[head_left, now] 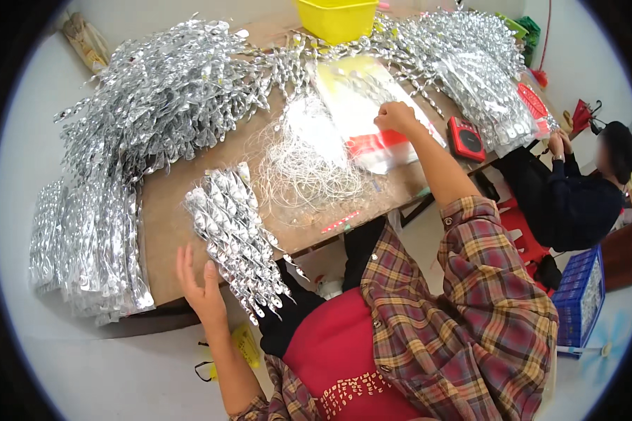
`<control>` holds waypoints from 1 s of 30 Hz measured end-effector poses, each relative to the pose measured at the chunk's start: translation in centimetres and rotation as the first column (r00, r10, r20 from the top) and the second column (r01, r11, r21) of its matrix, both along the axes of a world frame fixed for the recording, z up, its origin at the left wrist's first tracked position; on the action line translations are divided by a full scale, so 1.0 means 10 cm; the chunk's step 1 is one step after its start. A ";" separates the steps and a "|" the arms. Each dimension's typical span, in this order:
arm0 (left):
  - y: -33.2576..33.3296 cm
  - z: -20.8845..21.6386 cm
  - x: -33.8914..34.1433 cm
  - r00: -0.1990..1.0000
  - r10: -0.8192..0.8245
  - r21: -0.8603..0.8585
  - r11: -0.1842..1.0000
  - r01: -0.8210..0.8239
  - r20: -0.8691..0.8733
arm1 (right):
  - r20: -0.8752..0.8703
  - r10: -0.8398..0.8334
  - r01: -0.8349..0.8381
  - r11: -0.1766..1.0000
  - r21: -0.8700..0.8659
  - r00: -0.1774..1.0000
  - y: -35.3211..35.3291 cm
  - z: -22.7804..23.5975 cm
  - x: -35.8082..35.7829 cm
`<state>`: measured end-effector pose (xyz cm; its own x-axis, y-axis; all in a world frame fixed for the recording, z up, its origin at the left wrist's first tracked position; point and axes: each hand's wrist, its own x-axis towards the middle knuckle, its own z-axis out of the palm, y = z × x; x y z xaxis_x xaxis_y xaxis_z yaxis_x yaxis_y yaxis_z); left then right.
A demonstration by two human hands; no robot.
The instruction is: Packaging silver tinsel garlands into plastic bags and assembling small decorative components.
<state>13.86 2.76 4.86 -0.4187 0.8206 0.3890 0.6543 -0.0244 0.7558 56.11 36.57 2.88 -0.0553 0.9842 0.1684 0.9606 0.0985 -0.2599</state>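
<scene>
A flat bundle of twisted silver foil strips (235, 231) lies across the table's near edge, its lower ends hanging toward my lap. My left hand (203, 293) is beside it on the left, fingers stretched and apart, holding nothing. My right hand (397, 117) is closed over a stack of clear plastic bags (365, 91) with a red band. Its fingertips are hidden, so I cannot make out what they pinch. A loose tangle of white strings (305, 165) lies between the bundle and the bags.
A big heap of silver strips (182, 84) fills the far left, with bagged bundles (98, 245) before it. More bagged strips (488, 95) lie at right, near a red radio (466, 139). A yellow basin (337, 19) stands at the back. Another person (576, 182) sits at right.
</scene>
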 end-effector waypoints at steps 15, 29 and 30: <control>-0.10 -0.14 -0.06 0.998 0.000 0.068 0.998 -0.004 0.062 | -0.255 -0.030 0.024 0.999 -0.025 0.967 0.01 -0.18 -0.15; -0.23 -0.24 -0.15 0.994 -0.021 0.068 0.998 0.014 0.110 | -0.287 -0.038 0.088 0.983 0.162 0.957 -0.01 -0.22 -0.32; -0.20 -0.24 -0.13 0.991 -0.035 0.085 0.996 0.025 0.128 | -0.290 -0.030 0.083 0.981 0.175 0.957 0.05 -0.22 -0.27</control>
<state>12.53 0.80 2.46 -0.4456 0.8006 0.4005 0.5491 -0.1089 0.8286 53.38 37.02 0.70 0.0761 0.9350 0.3465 0.8545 0.1180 -0.5059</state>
